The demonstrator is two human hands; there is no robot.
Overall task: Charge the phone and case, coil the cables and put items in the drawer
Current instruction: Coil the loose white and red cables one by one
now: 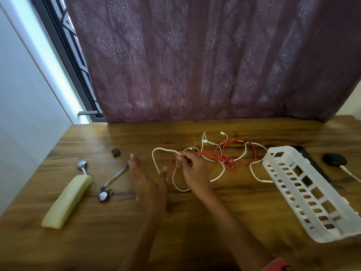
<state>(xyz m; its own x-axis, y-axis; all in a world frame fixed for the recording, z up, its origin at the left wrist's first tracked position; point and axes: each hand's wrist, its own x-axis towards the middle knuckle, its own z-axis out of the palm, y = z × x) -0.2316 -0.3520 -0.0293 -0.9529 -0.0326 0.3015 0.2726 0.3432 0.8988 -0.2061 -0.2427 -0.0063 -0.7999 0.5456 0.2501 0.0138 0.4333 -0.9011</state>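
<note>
I judge coiling underway left of white basket [304,184]: right hand [192,169] pinches red cable [224,153], left hand [144,178] fingers straight, empty; nxt: untangle from white cable [156,163].

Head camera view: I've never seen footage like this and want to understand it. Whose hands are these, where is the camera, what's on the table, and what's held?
No machine here: a person wears a camera on the head, looking down at their own hands. The right hand pinches the red cable, tangled with a white cable. The left hand is open, holding nothing. On the wooden table also lie a pen, a spoon, a pale pouch and a white basket.
</note>
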